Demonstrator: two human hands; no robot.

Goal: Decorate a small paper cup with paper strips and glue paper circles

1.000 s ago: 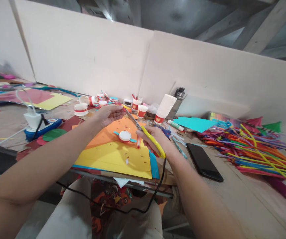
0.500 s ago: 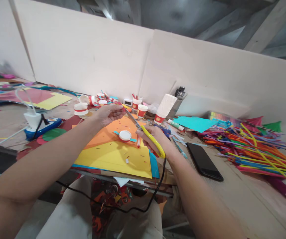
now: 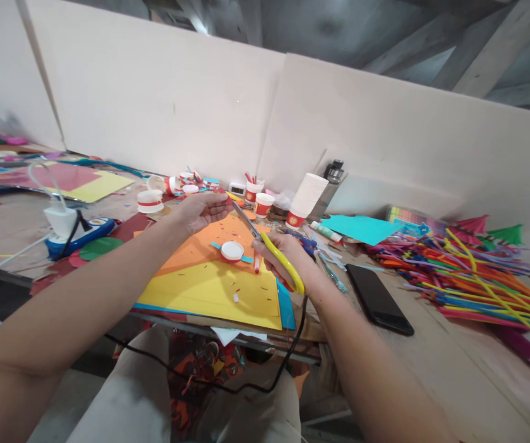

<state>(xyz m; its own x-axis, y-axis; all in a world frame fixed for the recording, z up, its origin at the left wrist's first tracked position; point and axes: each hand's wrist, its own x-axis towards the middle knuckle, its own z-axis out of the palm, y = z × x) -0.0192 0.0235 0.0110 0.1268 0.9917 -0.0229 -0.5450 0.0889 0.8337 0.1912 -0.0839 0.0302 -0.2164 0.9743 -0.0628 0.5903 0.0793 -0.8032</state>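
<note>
My left hand point(image 3: 206, 212) is closed in a pinch on a small piece of red paper point(image 3: 222, 191), mostly hidden by the fingers. In my right hand point(image 3: 296, 251) are scissors with yellow handles point(image 3: 284, 263), their blades pointing up and left to the left fingertips. The blades look nearly closed, and I cannot make out whether they touch the red piece. Below the hands, a white and red cup base point(image 3: 232, 250) with blue strips at its sides lies on orange paper point(image 3: 186, 249). A red and white stick point(image 3: 256, 263) lies beside it.
Yellow sheets point(image 3: 209, 301) cover the table's front edge. Behind stand paper cups point(image 3: 264, 205) and a tall cup stack point(image 3: 308, 195). To the right lie a black phone point(image 3: 378, 298) and coloured pipe cleaners point(image 3: 472, 277). A blue power strip point(image 3: 83, 237) sits left, and a black cable point(image 3: 232, 389) hangs in front.
</note>
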